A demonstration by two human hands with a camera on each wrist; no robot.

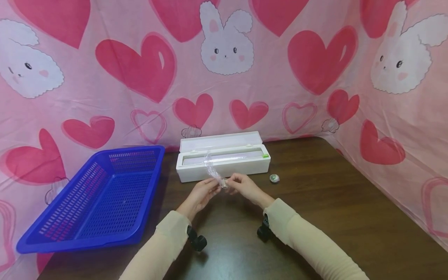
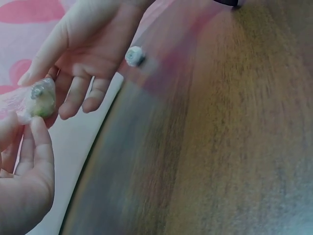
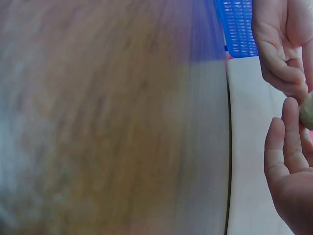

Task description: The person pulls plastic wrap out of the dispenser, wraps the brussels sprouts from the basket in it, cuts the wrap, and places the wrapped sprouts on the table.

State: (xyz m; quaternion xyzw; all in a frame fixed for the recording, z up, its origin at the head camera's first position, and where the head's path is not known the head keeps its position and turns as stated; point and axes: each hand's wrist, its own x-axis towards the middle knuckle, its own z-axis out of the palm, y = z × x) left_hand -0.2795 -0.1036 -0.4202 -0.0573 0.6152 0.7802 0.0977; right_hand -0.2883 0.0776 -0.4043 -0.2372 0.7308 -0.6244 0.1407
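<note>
In the head view, both hands meet in front of the white box, around a small round greenish piece wrapped in clear cling film [image 1: 223, 182]. The left wrist view shows the wrapped piece [image 2: 42, 100] with yellow-green showing through crumpled film. My left hand [image 1: 202, 193] pinches the film at its lower side, fingertips against it. From the other side my right hand [image 1: 247, 188] grips the bundle between thumb and fingers, the other fingers loosely spread. A twisted tail of film [image 1: 211, 168] runs up from the bundle and overlaps the box front.
The long white cling film dispenser [image 1: 224, 169] stands behind the hands, lid [image 1: 220, 141] raised, with a green slider [image 1: 265, 156] at its right end. A small wrapped ball [image 1: 274, 178] lies right of it. A blue slotted basket [image 1: 148, 210] stands at left on the brown table [image 1: 332, 217].
</note>
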